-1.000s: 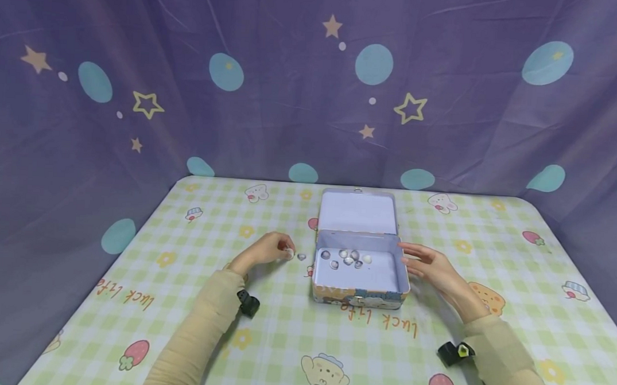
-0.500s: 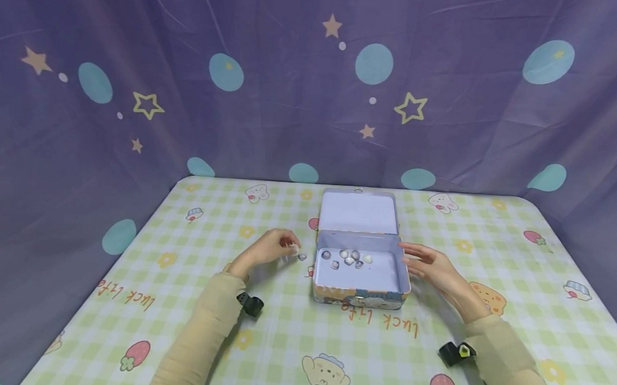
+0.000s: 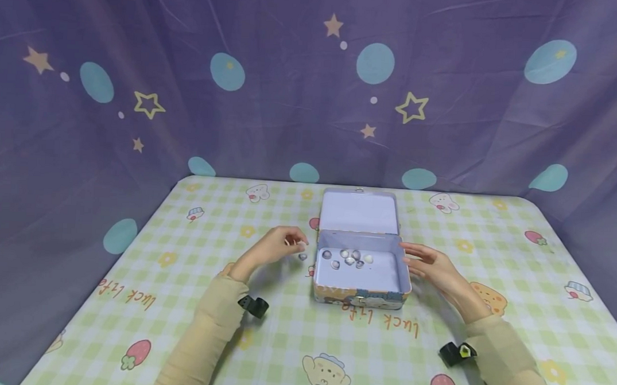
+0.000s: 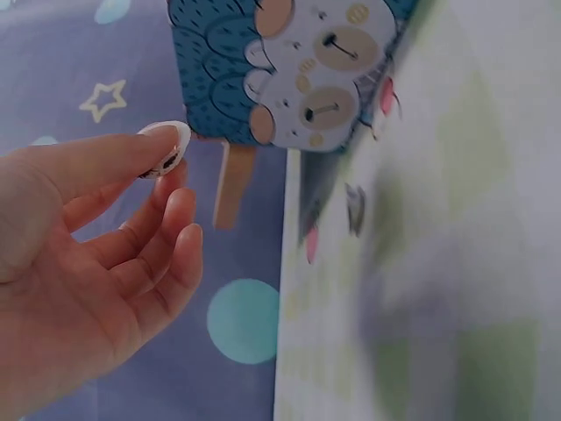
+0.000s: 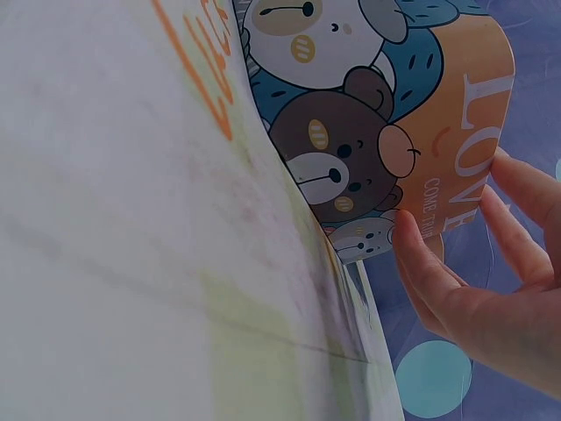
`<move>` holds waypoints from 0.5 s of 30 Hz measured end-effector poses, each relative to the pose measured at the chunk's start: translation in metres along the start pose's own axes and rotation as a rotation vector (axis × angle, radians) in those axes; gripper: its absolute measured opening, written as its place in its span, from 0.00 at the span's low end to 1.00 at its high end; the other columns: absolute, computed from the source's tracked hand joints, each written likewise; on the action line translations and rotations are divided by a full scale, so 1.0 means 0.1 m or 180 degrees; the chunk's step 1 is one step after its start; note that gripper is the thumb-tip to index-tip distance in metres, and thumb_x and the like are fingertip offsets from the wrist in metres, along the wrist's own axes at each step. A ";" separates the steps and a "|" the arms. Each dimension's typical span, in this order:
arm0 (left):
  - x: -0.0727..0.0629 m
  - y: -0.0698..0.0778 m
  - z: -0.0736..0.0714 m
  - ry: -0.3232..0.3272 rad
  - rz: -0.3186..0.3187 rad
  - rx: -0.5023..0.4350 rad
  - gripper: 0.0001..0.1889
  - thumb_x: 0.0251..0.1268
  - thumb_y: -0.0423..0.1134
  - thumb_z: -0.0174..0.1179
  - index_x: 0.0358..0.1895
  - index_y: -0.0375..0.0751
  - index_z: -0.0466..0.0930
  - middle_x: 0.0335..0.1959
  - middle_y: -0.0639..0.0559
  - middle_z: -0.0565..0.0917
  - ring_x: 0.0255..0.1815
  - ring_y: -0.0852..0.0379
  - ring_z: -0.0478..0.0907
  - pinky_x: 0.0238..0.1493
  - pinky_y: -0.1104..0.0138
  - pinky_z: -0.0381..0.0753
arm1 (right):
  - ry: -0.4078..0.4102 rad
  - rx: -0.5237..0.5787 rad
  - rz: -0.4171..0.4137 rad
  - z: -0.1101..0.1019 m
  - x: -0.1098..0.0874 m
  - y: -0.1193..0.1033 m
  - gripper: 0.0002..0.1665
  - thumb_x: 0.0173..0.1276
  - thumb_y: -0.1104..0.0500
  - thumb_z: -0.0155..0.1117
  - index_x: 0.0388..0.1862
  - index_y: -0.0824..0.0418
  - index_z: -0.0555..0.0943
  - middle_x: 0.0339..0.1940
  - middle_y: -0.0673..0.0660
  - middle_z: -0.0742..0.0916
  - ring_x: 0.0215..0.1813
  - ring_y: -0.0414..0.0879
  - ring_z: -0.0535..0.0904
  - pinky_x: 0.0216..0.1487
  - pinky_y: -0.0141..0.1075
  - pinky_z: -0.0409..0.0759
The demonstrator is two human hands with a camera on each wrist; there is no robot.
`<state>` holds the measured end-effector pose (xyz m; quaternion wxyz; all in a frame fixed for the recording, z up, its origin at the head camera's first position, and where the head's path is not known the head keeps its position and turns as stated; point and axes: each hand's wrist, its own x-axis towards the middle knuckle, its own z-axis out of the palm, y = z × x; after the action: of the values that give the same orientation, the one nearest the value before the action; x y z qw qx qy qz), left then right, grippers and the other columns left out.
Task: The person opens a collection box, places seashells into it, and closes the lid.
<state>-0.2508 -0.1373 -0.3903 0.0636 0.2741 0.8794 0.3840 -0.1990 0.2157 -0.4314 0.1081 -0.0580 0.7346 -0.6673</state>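
Observation:
My left hand (image 3: 274,247) pinches a small white seashell (image 4: 181,140) between thumb and forefinger, raised over the cloth left of the tin box. The other fingers curl loosely below it. One more seashell (image 3: 303,257) lies on the cloth just under that hand. The hinged tin box (image 3: 330,297) stands with its lid (image 3: 359,212) tipped back, and several dark and white shells (image 3: 335,265) rest on its pale floor. My right hand (image 3: 434,271) lays nearly straight fingertips on the box's right side, on the orange printed wall seen in the right wrist view.
A green-and-white checked tablecloth (image 3: 260,351) with cartoon prints covers the table. Behind it and at the sides hangs a purple curtain (image 3: 291,123) with stars and blue dots. A black wrist device (image 3: 254,306) sits by the left sleeve, another (image 3: 451,354) by the right.
My left hand has lifted the seashell from the cloth and moved it right, towards the box. The right hand keeps its place at the box's side.

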 end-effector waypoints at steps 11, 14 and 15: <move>0.00 0.25 0.03 -0.0067 0.0275 0.0036 0.05 0.55 0.32 0.58 0.35 0.36 0.79 0.30 0.50 0.79 0.30 0.60 0.71 0.35 0.70 0.73 | 0.0014 0.0017 0.0007 0.00 0.00 0.00 0.35 0.60 0.58 0.60 0.62 0.71 0.60 0.62 0.71 0.64 0.50 0.38 0.73 0.49 0.31 0.73; 0.01 0.30 0.04 -0.0092 0.0319 0.0003 0.05 0.55 0.31 0.58 0.35 0.36 0.79 0.31 0.50 0.79 0.30 0.60 0.71 0.34 0.71 0.73 | 0.0019 0.0020 0.0006 0.00 0.01 0.01 0.35 0.60 0.58 0.60 0.62 0.72 0.60 0.62 0.71 0.64 0.49 0.36 0.74 0.49 0.30 0.73; 0.02 0.31 0.05 -0.0103 0.0335 0.0001 0.05 0.55 0.31 0.58 0.35 0.36 0.79 0.31 0.50 0.79 0.30 0.61 0.71 0.34 0.71 0.73 | 0.0022 0.0020 0.0009 0.00 0.01 0.01 0.35 0.60 0.58 0.60 0.62 0.72 0.60 0.62 0.71 0.64 0.49 0.35 0.74 0.49 0.30 0.73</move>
<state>-0.2376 -0.1157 -0.3718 0.0575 0.3262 0.8626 0.3823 -0.1994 0.2154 -0.4321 0.1067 -0.0544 0.7330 -0.6696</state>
